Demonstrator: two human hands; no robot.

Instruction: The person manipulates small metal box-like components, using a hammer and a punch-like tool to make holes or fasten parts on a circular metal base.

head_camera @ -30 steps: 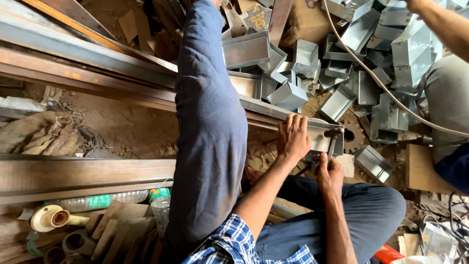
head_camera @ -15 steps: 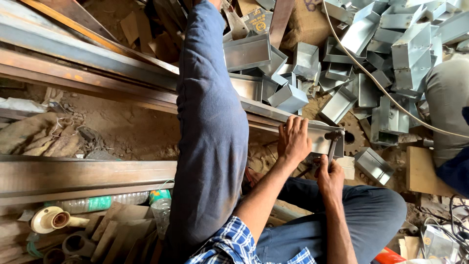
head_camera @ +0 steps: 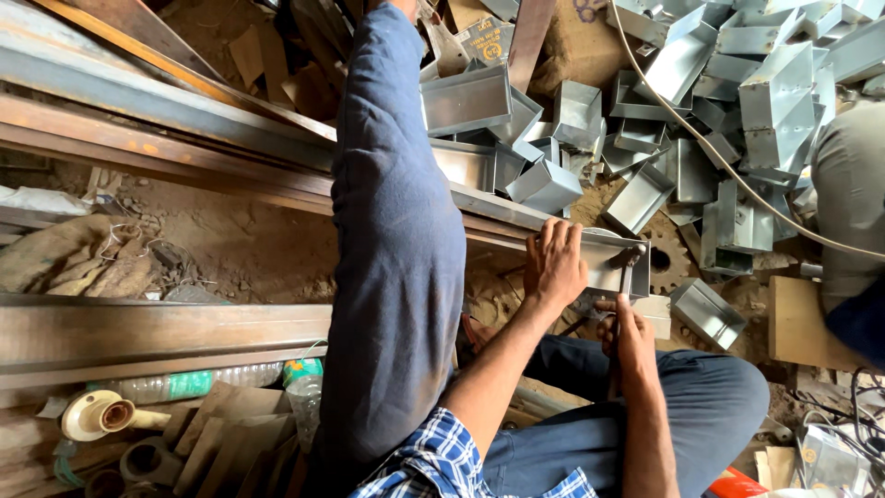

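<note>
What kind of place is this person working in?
Most likely a small metal fabrication workshop: a heap of folded sheet-metal boxes, long rusty steel beams on a dirt floor, and the left hand steadying a metal piece.

We count two hands at work, the left hand [head_camera: 553, 267] and the right hand [head_camera: 625, 332], both on one open metal box [head_camera: 604, 263], with one hammer [head_camera: 630, 267] against it. Behind it lies one heap of metal boxes [head_camera: 701, 101] of the same kind; they overlap too much for an exact count, but we see well over a dozen. One cable [head_camera: 728, 166] crosses the heap. Two long steel beams [head_camera: 157, 111] run along the floor, and a third beam [head_camera: 157, 332] lies apart. We find two plastic bottles [head_camera: 212, 380], one pipe fitting [head_camera: 97, 415] and one sack [head_camera: 74, 258].
</note>
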